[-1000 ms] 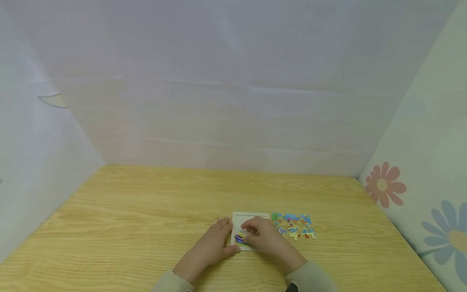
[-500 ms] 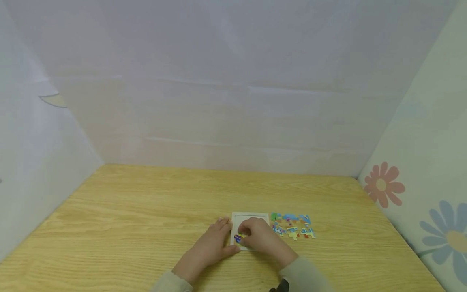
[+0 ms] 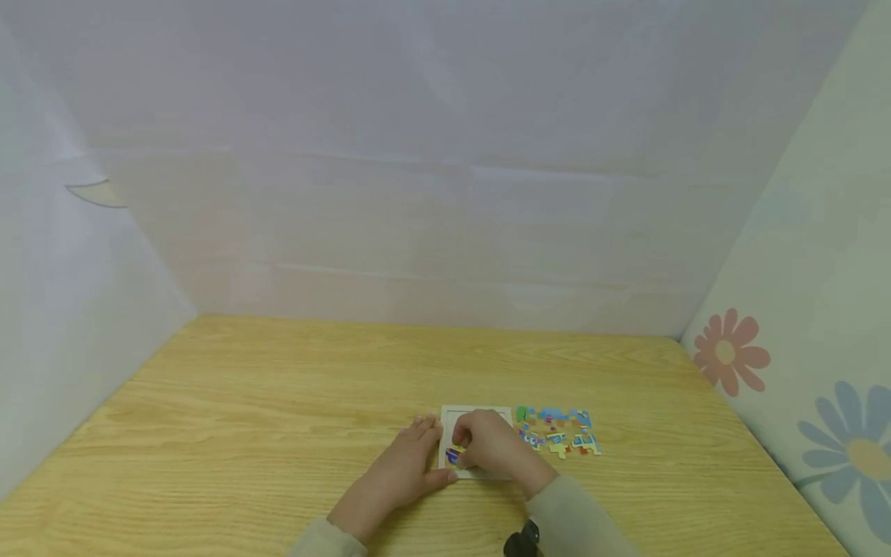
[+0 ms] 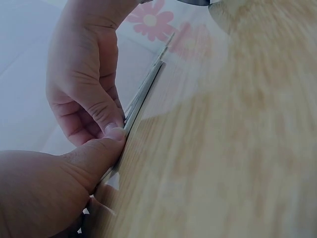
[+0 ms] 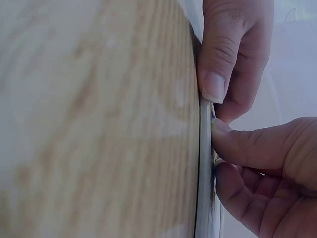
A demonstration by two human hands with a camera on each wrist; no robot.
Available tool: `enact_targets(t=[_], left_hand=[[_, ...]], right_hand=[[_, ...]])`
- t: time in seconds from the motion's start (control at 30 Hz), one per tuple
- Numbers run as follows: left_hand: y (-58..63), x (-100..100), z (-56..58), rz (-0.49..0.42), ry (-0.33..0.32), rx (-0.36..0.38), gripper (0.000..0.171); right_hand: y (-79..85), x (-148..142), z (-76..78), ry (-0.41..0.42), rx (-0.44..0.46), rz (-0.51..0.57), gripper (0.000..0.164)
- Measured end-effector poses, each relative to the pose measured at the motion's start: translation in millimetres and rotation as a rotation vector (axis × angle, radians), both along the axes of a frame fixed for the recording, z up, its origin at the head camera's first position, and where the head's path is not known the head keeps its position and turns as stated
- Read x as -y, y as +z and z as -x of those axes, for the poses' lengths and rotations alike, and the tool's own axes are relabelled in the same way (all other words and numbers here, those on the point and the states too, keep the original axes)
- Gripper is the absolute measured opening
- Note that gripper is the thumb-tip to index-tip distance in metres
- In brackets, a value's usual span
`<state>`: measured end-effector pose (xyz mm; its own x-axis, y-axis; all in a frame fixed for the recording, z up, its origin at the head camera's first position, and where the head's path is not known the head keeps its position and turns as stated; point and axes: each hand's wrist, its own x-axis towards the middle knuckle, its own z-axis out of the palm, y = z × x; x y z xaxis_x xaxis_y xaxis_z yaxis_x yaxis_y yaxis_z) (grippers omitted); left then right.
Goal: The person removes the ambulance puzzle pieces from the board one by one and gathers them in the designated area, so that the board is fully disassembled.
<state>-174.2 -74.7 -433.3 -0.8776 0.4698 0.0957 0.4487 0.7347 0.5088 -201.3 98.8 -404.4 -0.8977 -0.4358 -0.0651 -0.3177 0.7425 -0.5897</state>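
Note:
A small pale puzzle tray (image 3: 476, 408) lies flat on the table, a purple and yellow puzzle piece (image 3: 452, 456) showing in its near left corner. My left hand (image 3: 411, 463) rests against the tray's left side with fingers extended, its thumb at the near edge. Over the tray, my right hand (image 3: 493, 444) has bent fingers, thumb and index fingertips pinching at the puzzle piece. The right wrist view has the right thumb (image 5: 242, 144) and a curled finger low against the tray's face, largely hiding what lies between them. In the left wrist view, the left thumb (image 4: 94, 161) touches the tray's edge.
Several loose, colourful puzzle pieces (image 3: 557, 438) lie in rows just right of the tray on the wooden table (image 3: 278, 387). Pale walls enclose the back and sides, with printed flowers (image 3: 731, 352) on the right one. A dark wrist device (image 3: 522, 540) sits at the right sleeve.
My right hand has shifted slightly left over the tray, its fingers drawing closer together around the puzzle piece, and its wrist has turned. The left hand stays at the tray's side.

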Motion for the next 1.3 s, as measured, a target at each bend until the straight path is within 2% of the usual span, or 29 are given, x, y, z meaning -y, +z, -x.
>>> enact_targets(t=[0.3, 0.63, 1.13, 1.3], left_hand=[[-0.8, 0.4, -0.2, -0.002, -0.002, -0.001, 0.073], [-1.8, 0.2, 1.3, 0.002, -0.001, -0.001, 0.073], [-0.2, -0.9, 0.2, 0.0, 0.011, -0.004, 0.073], [1.9, -0.7, -0.8, -0.001, 0.005, 0.001, 0.072]], right_hand=[[-0.3, -0.2, 1.9, 0.005, 0.028, 0.006, 0.021], [-3.3, -2.4, 3.2, -0.011, 0.101, 0.101, 0.025], [-9.3, -4.0, 0.1, -0.069, 0.125, 0.172, 0.028], [-10.4, -4.4, -0.6, -0.043, 0.098, 0.182, 0.028]])
